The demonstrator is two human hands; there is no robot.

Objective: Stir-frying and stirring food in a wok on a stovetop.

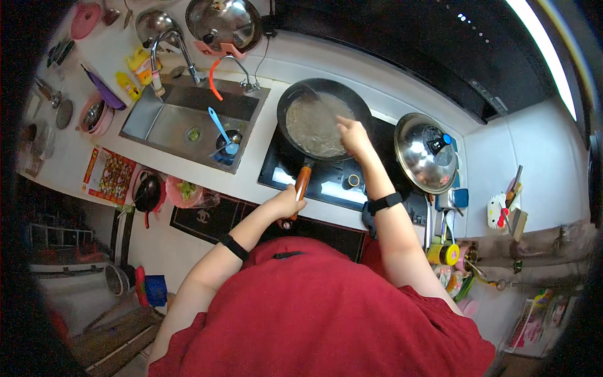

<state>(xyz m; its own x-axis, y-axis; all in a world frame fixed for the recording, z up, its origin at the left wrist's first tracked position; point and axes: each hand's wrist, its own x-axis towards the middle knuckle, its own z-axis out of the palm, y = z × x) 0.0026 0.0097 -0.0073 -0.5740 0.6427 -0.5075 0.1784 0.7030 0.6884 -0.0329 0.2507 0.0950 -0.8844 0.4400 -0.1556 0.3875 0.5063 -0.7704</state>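
A dark wok (324, 151) with cloudy liquid and pale, strand-like food (314, 123) sits on a black glass cooktop (325, 186). Its brown wooden handle (303, 183) points towards me, and my left hand (286, 202) is closed around it. My right hand (354, 136) is over the wok's right rim, a finger stretched towards the food; whether it grips something thin cannot be told. A dark, blurred shape, perhaps a utensil, shows at the far side of the liquid. A domed metal lid (421, 160) with a dark knob stands right of the wok.
Left of the cooktop is a steel sink (174, 127) with a faucet (186, 52) and a blue-handled brush (218, 123). A pink bowl of greens (181, 192) is at the counter's front edge. A black range hood (400, 42) hangs above; jars and utensils stand at the right.
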